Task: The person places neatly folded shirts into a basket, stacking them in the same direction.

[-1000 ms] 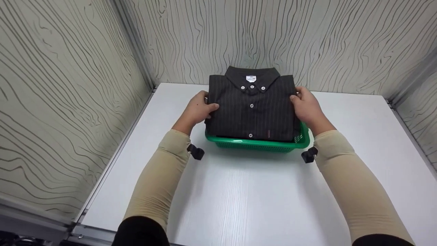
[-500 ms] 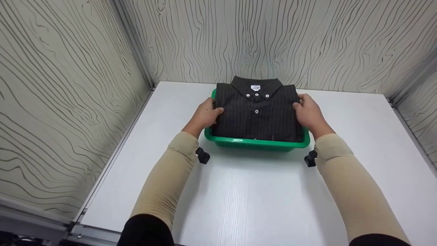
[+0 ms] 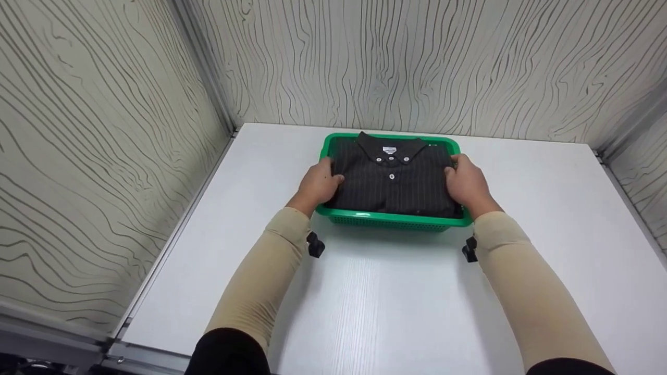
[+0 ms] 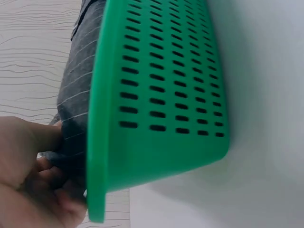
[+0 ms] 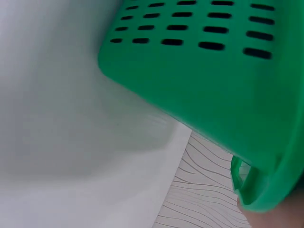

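Note:
A folded dark pinstriped button-up shirt [image 3: 417, 190] lies inside a green plastic basket [image 3: 393, 216], its collar toward the back wall. My left hand [image 3: 319, 183] grips the shirt's left edge, thumb on top; in the left wrist view its fingers curl beneath the dark cloth [image 4: 76, 135], beside the basket rim. On the other side my right hand [image 3: 467, 183] holds the shirt's right edge, with the thumb on the cloth. Only a blurred bit of that hand shows in the right wrist view, behind the basket wall [image 5: 199, 90]; its fingertips are hidden.
The basket stands on a white table [image 3: 359, 297], near the wood-grain patterned back wall [image 3: 417, 62]. Another patterned wall [image 3: 104, 130] rises on the left. Small black wrist cameras hang under both sleeves, close to the basket's front.
The shirt has come down into the basket, and both hands have lowered with it. The basket's back rim, hidden behind the shirt earlier, now shows. The basket itself has stayed in place.

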A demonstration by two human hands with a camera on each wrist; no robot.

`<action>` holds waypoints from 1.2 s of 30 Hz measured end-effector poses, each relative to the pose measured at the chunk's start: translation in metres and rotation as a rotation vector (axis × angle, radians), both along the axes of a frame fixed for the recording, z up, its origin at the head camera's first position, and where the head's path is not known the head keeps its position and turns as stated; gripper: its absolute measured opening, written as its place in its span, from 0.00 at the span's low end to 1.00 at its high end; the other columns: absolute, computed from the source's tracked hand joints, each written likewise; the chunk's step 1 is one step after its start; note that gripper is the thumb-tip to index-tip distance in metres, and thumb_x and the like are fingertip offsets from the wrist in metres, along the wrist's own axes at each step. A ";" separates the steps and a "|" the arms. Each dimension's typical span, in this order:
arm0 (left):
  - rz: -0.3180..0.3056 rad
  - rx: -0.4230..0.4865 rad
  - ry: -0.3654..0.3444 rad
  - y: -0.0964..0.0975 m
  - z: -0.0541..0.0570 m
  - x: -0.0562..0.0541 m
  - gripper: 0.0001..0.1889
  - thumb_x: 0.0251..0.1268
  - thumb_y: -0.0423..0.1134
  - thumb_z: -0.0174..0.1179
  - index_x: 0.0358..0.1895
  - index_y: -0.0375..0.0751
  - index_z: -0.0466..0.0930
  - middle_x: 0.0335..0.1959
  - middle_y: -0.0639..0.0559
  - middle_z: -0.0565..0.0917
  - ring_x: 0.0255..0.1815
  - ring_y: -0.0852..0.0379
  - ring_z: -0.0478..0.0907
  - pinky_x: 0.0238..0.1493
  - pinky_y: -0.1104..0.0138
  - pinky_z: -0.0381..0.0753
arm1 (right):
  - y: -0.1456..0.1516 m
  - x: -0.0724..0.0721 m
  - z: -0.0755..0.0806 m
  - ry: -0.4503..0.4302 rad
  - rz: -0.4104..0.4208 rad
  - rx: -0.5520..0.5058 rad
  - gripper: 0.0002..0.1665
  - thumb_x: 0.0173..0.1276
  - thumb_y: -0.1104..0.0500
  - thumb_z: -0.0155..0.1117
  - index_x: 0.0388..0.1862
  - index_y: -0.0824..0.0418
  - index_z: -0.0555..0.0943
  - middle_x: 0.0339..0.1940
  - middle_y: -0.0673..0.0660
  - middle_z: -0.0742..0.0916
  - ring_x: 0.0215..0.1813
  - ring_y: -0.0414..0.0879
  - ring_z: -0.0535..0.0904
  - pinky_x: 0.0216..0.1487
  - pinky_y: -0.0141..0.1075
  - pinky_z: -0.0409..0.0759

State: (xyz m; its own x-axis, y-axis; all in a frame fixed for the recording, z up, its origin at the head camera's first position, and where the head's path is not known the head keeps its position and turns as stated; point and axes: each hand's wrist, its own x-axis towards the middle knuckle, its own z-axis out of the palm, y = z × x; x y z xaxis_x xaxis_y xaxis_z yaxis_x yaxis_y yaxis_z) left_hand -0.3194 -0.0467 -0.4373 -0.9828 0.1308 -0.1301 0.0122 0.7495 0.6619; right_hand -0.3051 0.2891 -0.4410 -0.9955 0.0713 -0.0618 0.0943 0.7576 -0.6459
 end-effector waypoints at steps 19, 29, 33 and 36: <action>0.000 -0.372 0.271 0.022 -0.024 -0.002 0.21 0.76 0.48 0.59 0.64 0.41 0.75 0.54 0.46 0.82 0.55 0.52 0.74 0.55 0.57 0.79 | -0.002 0.002 -0.013 0.150 -0.120 0.119 0.25 0.81 0.58 0.49 0.71 0.68 0.68 0.62 0.71 0.79 0.64 0.65 0.75 0.65 0.59 0.70; -0.006 -0.378 0.276 0.019 -0.032 -0.002 0.33 0.74 0.47 0.60 0.78 0.45 0.61 0.61 0.46 0.81 0.61 0.50 0.74 0.58 0.56 0.78 | -0.005 0.009 -0.018 0.163 -0.177 0.082 0.24 0.79 0.57 0.55 0.69 0.64 0.71 0.52 0.65 0.82 0.53 0.61 0.75 0.56 0.57 0.73; -0.021 -0.379 0.320 0.014 -0.033 -0.002 0.34 0.74 0.46 0.61 0.79 0.50 0.60 0.59 0.48 0.83 0.57 0.50 0.75 0.54 0.56 0.80 | -0.009 0.007 -0.017 0.188 -0.195 0.058 0.24 0.78 0.58 0.56 0.68 0.64 0.71 0.51 0.64 0.82 0.53 0.59 0.75 0.56 0.56 0.73; -0.005 -0.391 0.342 0.011 -0.033 -0.002 0.34 0.74 0.45 0.61 0.79 0.52 0.60 0.59 0.48 0.82 0.56 0.50 0.74 0.53 0.57 0.80 | -0.011 0.004 -0.017 0.195 -0.177 0.054 0.23 0.78 0.59 0.57 0.68 0.64 0.71 0.51 0.64 0.82 0.53 0.59 0.77 0.57 0.55 0.74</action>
State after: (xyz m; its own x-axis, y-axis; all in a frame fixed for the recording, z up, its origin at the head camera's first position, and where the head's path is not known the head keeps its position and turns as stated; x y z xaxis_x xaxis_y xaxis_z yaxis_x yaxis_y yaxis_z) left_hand -0.3217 -0.0358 -0.4707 -0.9773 0.1414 0.1580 0.1828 0.9394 0.2900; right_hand -0.3009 0.2778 -0.4579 -0.9600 0.2434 0.1384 0.1064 0.7742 -0.6239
